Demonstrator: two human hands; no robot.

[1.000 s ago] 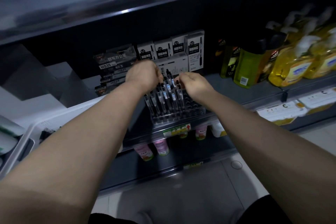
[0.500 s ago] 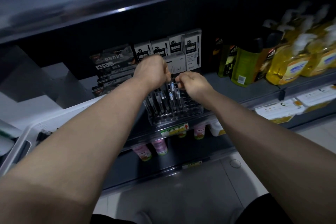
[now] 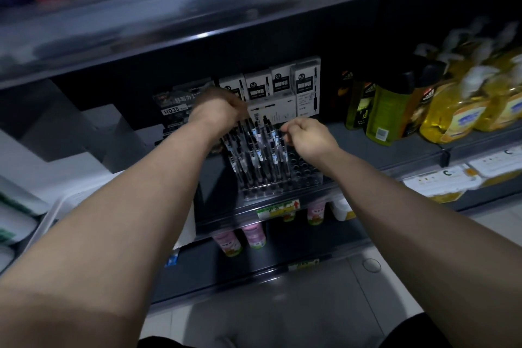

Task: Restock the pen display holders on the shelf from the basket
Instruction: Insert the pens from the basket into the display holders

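Right hand (image 3: pixel 309 140) curled, knuckles up, thumb and forefinger pinching the top of a pen (image 3: pixel 278 147) at the right edge of the filled rows. Forearm comes in from lower right. Left hand (image 3: pixel 219 110) fisted, back of hand to camera, sitting over the pen tops at the back-left; fingers hidden, cannot tell if it grips anything. Left forearm runs in from lower left and covers part of the shelf front.

Pens (image 3: pixel 254 157) stand tilted in the clear pen holder (image 3: pixel 282 188) near the shelf's front edge; empty holes on the holder's right side. White basket (image 3: pixel 49 216) sits low at left, its inside mostly blocked by the left arm.

Behind the holder: white pen boxes (image 3: pixel 282 85), dark boxes (image 3: pixel 173 111) to their left. Green bottle (image 3: pixel 387 114) and yellow bottles (image 3: pixel 457 118) to the right, blurred. Price tag (image 3: pixel 278 207) on the shelf lip, pink bottles (image 3: pixel 254 234) on the shelf below.
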